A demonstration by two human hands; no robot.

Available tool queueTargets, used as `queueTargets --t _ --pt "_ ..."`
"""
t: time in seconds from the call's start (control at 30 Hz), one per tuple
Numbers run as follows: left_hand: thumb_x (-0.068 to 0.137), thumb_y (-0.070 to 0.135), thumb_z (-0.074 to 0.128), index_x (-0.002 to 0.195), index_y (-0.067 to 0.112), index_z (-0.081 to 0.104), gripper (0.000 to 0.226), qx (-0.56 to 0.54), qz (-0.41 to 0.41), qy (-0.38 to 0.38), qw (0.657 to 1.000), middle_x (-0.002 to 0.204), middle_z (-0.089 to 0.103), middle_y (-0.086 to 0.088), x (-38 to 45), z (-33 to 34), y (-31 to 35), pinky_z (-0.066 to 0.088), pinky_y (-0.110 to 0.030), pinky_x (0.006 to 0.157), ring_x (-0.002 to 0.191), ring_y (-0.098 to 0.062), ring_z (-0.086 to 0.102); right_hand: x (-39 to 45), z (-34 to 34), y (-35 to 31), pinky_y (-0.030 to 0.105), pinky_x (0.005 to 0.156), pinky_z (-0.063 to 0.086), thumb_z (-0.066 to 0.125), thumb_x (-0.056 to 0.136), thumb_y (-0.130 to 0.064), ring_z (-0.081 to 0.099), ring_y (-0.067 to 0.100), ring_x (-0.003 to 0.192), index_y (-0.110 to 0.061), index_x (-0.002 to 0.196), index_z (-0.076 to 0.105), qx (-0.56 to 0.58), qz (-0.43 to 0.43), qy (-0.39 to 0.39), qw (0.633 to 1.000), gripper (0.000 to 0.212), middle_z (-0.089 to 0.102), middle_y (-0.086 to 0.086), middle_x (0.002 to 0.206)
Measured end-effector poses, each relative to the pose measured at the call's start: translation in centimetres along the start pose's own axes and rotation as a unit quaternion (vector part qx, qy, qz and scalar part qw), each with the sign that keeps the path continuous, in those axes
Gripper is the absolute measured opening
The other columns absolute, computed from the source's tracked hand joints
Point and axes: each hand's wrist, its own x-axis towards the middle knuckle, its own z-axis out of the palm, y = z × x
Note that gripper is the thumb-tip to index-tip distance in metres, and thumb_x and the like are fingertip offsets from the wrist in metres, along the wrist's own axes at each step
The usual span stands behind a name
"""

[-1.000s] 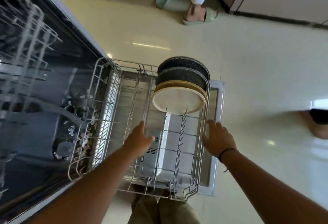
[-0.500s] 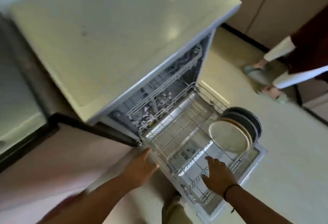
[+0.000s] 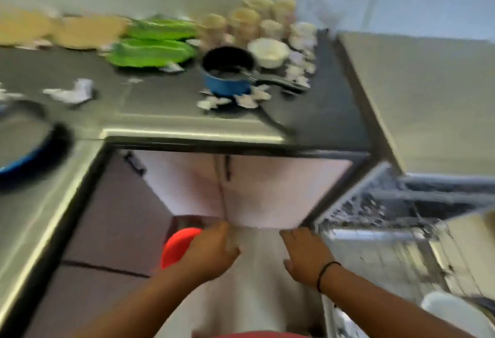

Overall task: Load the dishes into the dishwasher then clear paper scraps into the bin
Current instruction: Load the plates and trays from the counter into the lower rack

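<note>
The frame is blurred by motion. My left hand (image 3: 211,250) and my right hand (image 3: 305,253) hang in front of me over the floor, fingers relaxed, holding nothing. On the dark counter (image 3: 150,96) ahead stand a blue saucepan (image 3: 227,75), a white bowl (image 3: 269,52), two green leaf-shaped plates (image 3: 152,52), tan plates (image 3: 85,30) and several beige cups (image 3: 242,20). Crumpled paper scraps (image 3: 72,92) lie around them. The open dishwasher (image 3: 401,203) is at the right, its pulled-out rack (image 3: 388,252) beside my right hand, with a white plate (image 3: 452,313) in it.
A red round object (image 3: 178,244) sits on the floor behind my left hand. A blue-rimmed pan (image 3: 29,144) lies on the steel counter (image 3: 53,203) at the left. Pale cabinet doors (image 3: 241,190) stand under the dark counter. The dishwasher's grey top (image 3: 428,101) is at the right.
The view has swung left from the dishwasher rack to the counter. Both hands have left the rack and now hang over the floor, left of the dishwasher.
</note>
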Motion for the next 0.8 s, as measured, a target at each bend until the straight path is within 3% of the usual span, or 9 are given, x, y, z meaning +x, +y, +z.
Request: queueTargets --t 0.13,0.23,0.27,0.33,0.5,0.67,0.8 --pt "0.090 0.050 0.050 0.146 0.028 0.031 0.063 -0.028 -0.033 0.127 0.991 0.149 0.039 0.005 -4.7 -6.6 -7.9 0.031 -0.030 0.109 0.135 -0.018 0.038 5.5 -6.6 -12.1 0.039 0.103 0.037 0.040 0.090 -0.045 0.039 0.027 0.126 -0.020 0.146 0.029 -0.027 -0.120 0.069 0.990 0.062 0.043 0.005 0.138" --pt "0.089 0.053 0.050 0.146 0.028 0.032 0.064 -0.066 -0.041 0.218 0.973 0.149 0.038 0.007 -7.3 -11.0 -11.5 0.028 -0.029 0.111 0.136 -0.013 0.036 8.7 -11.9 -19.7 0.041 0.093 0.047 0.026 0.079 -0.059 0.053 0.029 0.115 -0.018 0.135 0.048 -0.001 -0.192 0.152 0.970 0.073 0.057 0.004 0.124" --pt "0.089 0.054 0.050 0.145 0.029 0.034 0.064 -0.077 -0.039 0.243 0.966 0.148 0.040 0.008 -7.8 -12.4 -12.1 0.030 -0.029 0.111 0.134 -0.011 0.037 9.5 -13.6 -21.4 0.042 0.088 0.050 0.030 0.078 -0.061 0.056 0.029 0.110 -0.018 0.130 0.053 0.012 -0.210 0.180 0.961 0.071 0.061 0.004 0.118" --pt "0.089 0.053 0.052 0.143 0.029 0.037 0.062 -0.110 -0.041 0.290 0.950 0.145 0.042 0.010 -8.4 -15.6 -13.4 0.033 -0.030 0.109 0.132 -0.010 0.040 11.5 -17.1 -24.7 0.039 0.092 0.047 0.043 0.085 -0.057 0.054 0.027 0.113 -0.019 0.135 0.048 0.012 -0.237 0.203 0.950 0.064 0.057 0.003 0.123" --pt "0.087 0.046 0.061 0.137 0.029 0.046 0.055 -0.185 -0.071 0.366 0.909 0.134 0.050 0.011 -6.4 -22.8 -15.2 0.039 -0.030 0.105 0.125 -0.008 0.046 17.8 -24.0 -28.9 0.034 0.105 0.035 0.055 0.088 -0.048 0.043 0.024 0.127 -0.023 0.141 0.039 0.053 -0.271 0.232 0.933 0.061 0.049 0.003 0.137" --pt "0.087 0.040 0.063 0.133 0.027 0.050 0.049 -0.181 -0.081 0.407 0.892 0.127 0.057 0.005 -0.8 -30.6 -16.3 0.042 -0.023 0.091 0.108 -0.009 0.054 26.1 -30.3 -30.1 0.034 0.106 0.034 0.055 0.088 -0.050 0.041 0.023 0.128 -0.025 0.141 0.035 0.060 -0.265 0.248 0.930 0.062 0.046 0.002 0.138" --pt "0.090 0.039 0.061 0.137 0.024 0.046 0.051 -0.174 -0.123 0.398 0.892 0.139 0.050 0.002 5.0 -36.9 -17.0 0.035 -0.025 0.101 0.126 -0.012 0.046 32.7 -36.0 -29.7 0.037 0.102 0.039 0.058 0.085 -0.048 0.045 0.026 0.124 -0.024 0.137 0.039 0.108 -0.255 0.223 0.935 0.060 0.049 0.004 0.135"
